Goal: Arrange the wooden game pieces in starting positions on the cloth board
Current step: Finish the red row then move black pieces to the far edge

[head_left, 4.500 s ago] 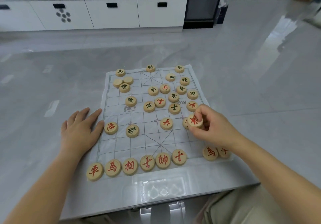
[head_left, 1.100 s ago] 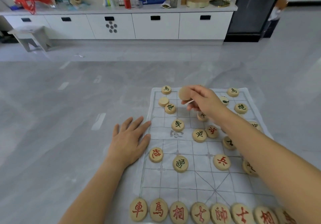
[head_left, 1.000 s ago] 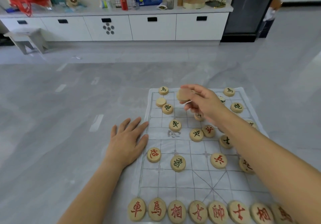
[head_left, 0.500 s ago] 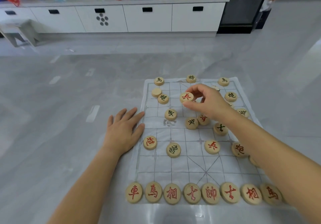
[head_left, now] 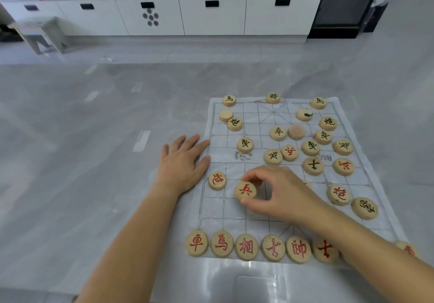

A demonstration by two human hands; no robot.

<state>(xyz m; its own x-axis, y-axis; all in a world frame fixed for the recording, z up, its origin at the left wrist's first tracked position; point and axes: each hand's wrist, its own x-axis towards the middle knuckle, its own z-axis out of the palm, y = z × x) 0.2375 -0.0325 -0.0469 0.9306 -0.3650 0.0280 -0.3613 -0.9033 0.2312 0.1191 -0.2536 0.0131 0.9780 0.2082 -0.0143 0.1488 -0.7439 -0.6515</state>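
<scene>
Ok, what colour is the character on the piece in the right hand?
Red, on pale wood. The head view shows the piece pinched by the right hand.

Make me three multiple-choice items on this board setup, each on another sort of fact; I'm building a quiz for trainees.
1. Where is the left hand?
A. flat at the cloth's left edge
B. on the near row
C. lifted above the board

2. What colour is the mark on the piece in the right hand?
A. green
B. red
C. blue

3. How is that piece held?
A. under the palm
B. loose on the cloth
C. pinched between thumb and fingers

Key: 1 A, its fingers lie spread by the cloth's edge. 2 B, the character is red. 3 C, fingertips sit on its far rim and the thumb on its near rim.
</scene>
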